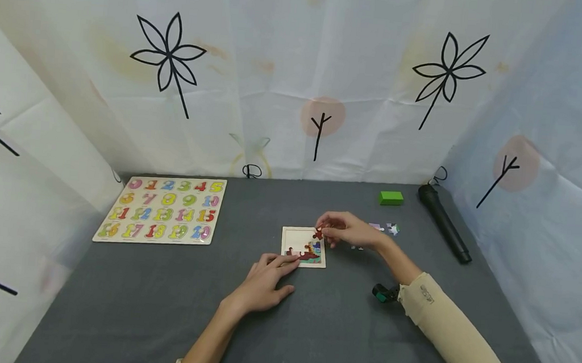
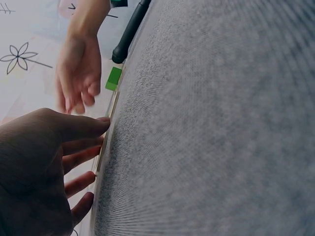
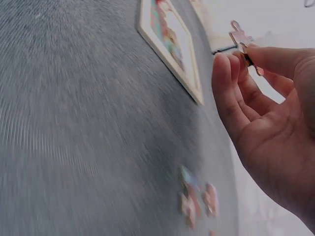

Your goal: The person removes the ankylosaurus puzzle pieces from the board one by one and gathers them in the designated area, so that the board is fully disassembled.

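The right hand (image 1: 346, 229) pinches a puzzle piece (image 3: 239, 36), long axis slanted, one knob (image 3: 236, 24) pointing outward; the relaxed left hand (image 1: 263, 285) touches the puzzle board (image 1: 294, 236) beside the right hand.

red puzzle piece (image 1: 319, 234), cream tray (image 1: 294, 237), grey cloth (image 1: 330, 333), green block (image 1: 391, 198)

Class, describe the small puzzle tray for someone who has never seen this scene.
On the grey tablecloth, find the big number board, then go right in the head view to the left hand. It touches the puzzle tray, while the right hand pinches a red-brown puzzle piece near one tray corner. Unlike the number board, this tray is small, nearly square and only partly filled.
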Demonstrator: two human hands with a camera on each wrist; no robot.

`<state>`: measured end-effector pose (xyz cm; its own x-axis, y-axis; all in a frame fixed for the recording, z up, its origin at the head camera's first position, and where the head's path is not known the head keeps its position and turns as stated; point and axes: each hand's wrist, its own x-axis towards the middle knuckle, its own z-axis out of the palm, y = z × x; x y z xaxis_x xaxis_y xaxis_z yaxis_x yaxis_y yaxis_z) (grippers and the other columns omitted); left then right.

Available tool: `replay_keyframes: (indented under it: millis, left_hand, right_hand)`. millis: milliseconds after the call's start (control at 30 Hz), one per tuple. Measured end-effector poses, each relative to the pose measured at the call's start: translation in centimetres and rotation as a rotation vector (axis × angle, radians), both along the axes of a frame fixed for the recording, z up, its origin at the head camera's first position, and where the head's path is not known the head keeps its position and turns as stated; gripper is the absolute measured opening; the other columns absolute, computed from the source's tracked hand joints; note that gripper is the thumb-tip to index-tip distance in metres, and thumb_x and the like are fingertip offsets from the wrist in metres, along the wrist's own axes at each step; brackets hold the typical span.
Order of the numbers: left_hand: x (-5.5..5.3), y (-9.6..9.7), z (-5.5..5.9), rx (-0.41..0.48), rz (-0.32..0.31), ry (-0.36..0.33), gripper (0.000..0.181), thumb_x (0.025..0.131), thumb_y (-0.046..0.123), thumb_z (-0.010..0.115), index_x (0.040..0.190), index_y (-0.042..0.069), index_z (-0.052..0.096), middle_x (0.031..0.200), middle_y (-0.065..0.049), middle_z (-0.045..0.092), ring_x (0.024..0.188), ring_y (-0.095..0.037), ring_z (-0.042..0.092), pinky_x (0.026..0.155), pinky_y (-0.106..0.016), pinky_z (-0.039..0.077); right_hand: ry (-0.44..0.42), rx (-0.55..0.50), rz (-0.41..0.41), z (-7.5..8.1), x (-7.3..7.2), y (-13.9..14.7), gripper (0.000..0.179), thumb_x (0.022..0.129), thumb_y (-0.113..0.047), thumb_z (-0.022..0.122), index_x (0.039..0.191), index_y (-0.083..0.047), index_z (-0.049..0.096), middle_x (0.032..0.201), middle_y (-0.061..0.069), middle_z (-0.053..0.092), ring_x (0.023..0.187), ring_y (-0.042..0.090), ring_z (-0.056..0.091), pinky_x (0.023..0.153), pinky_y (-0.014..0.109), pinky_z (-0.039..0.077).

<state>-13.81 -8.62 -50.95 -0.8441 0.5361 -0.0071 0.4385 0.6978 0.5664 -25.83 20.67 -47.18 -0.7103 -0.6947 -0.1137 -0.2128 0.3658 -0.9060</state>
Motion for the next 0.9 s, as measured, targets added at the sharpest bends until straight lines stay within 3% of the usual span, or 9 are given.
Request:
replay_keyframes:
  millis: [233,433,600,767,900]
  left_hand:
    - [-0.1,0.0,0.0,0.012,0.004,-0.002,0.058,0.103,0.022,0.074,0.158,0.012,0.058,0.167,-0.002,0.052,0.150,-0.037,0.041,0.112,-0.061,0.039]
    - [0.0,0.0,-0.1,0.020,0.000,-0.016,0.059,0.103,0.022,0.074,0.159,0.012,0.057,0.168,-0.003,0.051,0.151,-0.038,0.040,0.114,-0.062,0.038]
    - [0.0,0.0,-0.1,0.021,0.001,-0.017,0.059,0.103,0.022,0.074,0.159,0.012,0.057,0.168,-0.003,0.051,0.151,-0.038,0.040,0.114,-0.063,0.038]
    - [0.0,-0.1,0.1,0.017,0.008,-0.017,0.058,0.103,0.023,0.074,0.159,0.012,0.057,0.168,-0.002,0.051,0.150,-0.038,0.040,0.114,-0.063,0.038]
    - [0.0,-0.1,0.1,0.018,0.005,-0.016,0.058,0.103,0.022,0.074,0.158,0.011,0.058,0.168,-0.003,0.051,0.150,-0.038,0.041,0.113,-0.063,0.038]
  right_hand:
    - [-0.035,0.057,-0.014,1.6,1.0,5.4,0.036,0.114,-0.020,0.057,0.142,0.003,0.063,0.120,0.025,0.070,0.085,0.028,0.067,0.076,0.050,0.061]
    - [-0.073,0.113,-0.079,1.6,2.0,10.1,0.039,0.113,-0.019,0.059,0.145,0.004,0.062,0.122,0.022,0.070,0.099,0.035,0.069,0.082,0.046,0.063]
    - [-0.107,0.160,-0.121,1.4,2.4,12.2,0.041,0.114,-0.021,0.057,0.148,0.002,0.061,0.127,0.025,0.070,0.101,0.031,0.070,0.082,0.043,0.063]
    - [-0.043,0.222,-0.107,0.6,2.2,12.8,0.039,0.113,-0.017,0.058,0.147,0.001,0.064,0.121,0.023,0.070,0.083,0.023,0.068,0.076,0.036,0.063]
    - [0.067,0.268,-0.092,-0.1,2.1,12.7,0.036,0.110,-0.011,0.062,0.143,0.003,0.068,0.108,0.020,0.071,0.070,0.015,0.064,0.067,0.031,0.060]
